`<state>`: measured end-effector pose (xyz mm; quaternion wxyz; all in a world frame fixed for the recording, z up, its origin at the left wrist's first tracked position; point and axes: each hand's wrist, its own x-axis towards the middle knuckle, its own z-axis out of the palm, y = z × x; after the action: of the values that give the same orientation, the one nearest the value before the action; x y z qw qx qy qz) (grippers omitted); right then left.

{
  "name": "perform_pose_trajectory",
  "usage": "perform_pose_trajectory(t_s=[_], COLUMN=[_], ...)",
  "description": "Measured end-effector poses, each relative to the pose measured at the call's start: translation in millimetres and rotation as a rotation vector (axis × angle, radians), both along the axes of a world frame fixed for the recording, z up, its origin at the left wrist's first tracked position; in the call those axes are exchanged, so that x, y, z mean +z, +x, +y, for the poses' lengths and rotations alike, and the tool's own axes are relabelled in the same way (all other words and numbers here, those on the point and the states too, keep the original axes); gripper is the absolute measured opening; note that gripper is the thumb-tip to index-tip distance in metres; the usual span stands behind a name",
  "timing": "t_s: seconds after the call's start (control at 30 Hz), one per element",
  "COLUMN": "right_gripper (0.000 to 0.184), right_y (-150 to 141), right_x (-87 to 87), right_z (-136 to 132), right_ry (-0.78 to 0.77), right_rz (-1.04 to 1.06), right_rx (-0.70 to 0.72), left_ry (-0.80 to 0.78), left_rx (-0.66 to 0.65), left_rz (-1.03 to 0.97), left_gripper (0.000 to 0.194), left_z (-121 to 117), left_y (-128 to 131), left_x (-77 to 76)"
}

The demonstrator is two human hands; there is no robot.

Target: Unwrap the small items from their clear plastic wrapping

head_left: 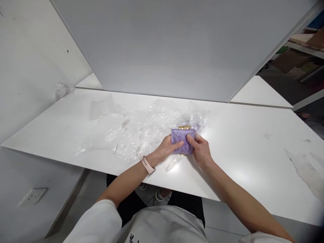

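Between both hands is a flat purple packet [179, 135] with a faint pattern on its face. My left hand [167, 147] grips its left edge, the thumb lying across the front. On the opposite edge, my right hand [201, 148] pinches it with the thumb pressed on the face. Gold crinkled foil [184, 127] pokes out above the packet, and a bit of gold shows below it. Crumpled clear plastic film [136, 131] spreads over the table under and left of the hands. What lies behind the packet is hidden.
The white table [243, 141] meets an upright grey panel [162, 50] at the back. A small crumpled plastic bag [62, 90] lies by the left wall. Another clear plastic piece [307, 168] rests at the right. Shelves with boxes [291, 60] stand beyond the right end.
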<state>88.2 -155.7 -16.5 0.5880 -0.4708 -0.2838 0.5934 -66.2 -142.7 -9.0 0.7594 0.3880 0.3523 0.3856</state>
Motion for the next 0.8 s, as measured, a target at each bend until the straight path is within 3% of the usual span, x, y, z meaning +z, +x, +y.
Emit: perform_pose_trajectory(t_s=[0.2, 0.27, 0.4, 0.43, 0.5, 0.57, 0.6, 0.63, 0.73, 0.8], right_gripper=[0.044, 0.046, 0.045, 0.044, 0.046, 0.040, 0.037, 0.035, 0.038, 0.039], right_y=[9, 20, 44, 49, 53, 51, 47, 42, 22, 11], right_x=[-1.3, -6.8, -4.2, 0.2, 11.2, 21.0, 24.1, 25.7, 22.2, 17.0], right_z=[11, 16, 19, 18, 15, 11, 8, 4, -9, -16], right_ry=[-0.020, -0.054, -0.054, 0.008, 0.184, 0.345, 0.405, 0.446, 0.445, 0.392], right_rz=[-0.024, -0.140, -0.557, -0.703, -0.948, -1.015, -0.977, -0.911, -0.686, -0.622], right_rx=[-0.127, -0.148, -0.004, -0.050, -0.303, -0.509, -0.468, -0.325, 0.271, 0.396], left_ry=[0.016, 0.041, 0.090, 0.106, 0.131, 0.139, 0.142, 0.151, 0.214, 0.278], left_rx=[0.222, 0.327, 0.423, 0.428, 0.417, 0.385, 0.361, 0.333, 0.244, 0.196], left_rz=[-0.081, -0.176, -0.271, -0.259, -0.222, -0.191, -0.175, -0.155, -0.067, 0.004], left_gripper=[0.043, 0.040, 0.029, 0.028, 0.032, 0.038, 0.041, 0.043, 0.044, 0.044], left_z=[10, 18, 29, 30, 29, 25, 22, 18, 7, 2], left_y=[-12, -23, -40, -42, -41, -34, -29, -24, -12, -7], left_x=[9.3, 15.3, 22.9, 23.1, 21.6, 19.0, 17.7, 16.5, 14.2, 13.6])
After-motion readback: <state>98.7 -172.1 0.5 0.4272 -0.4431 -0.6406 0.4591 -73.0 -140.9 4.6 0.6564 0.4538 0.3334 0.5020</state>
